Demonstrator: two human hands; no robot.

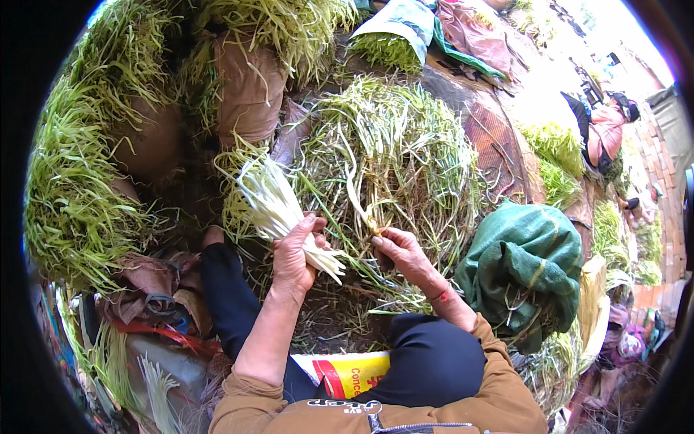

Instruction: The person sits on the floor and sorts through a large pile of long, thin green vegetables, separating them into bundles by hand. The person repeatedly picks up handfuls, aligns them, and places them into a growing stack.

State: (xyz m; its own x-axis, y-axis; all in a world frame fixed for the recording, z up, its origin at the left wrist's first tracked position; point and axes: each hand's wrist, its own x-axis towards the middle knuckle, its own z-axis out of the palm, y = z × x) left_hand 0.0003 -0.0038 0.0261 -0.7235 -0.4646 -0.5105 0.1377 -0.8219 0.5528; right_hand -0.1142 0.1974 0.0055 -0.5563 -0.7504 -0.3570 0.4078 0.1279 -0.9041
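Note:
My left hand [295,252] is closed around a bunch of pale garlic-chive-like stalks [276,203]. Their white ends point down to the right, and yellow-green leaves spread at the upper left. My right hand [398,250] pinches the browned base of a single withered stalk [355,187], whose long pale leaf reaches upward. Beyond both hands lies a large heap of loose, partly dried green and straw-coloured stalks [401,146].
A green woven sack [526,266] stands at my right. Leafy bundles [81,179] and brown sacks [252,89] fill the left. A printed sack [352,374] lies between my legs. At the far right, a person in pink [604,130] sits near more greens.

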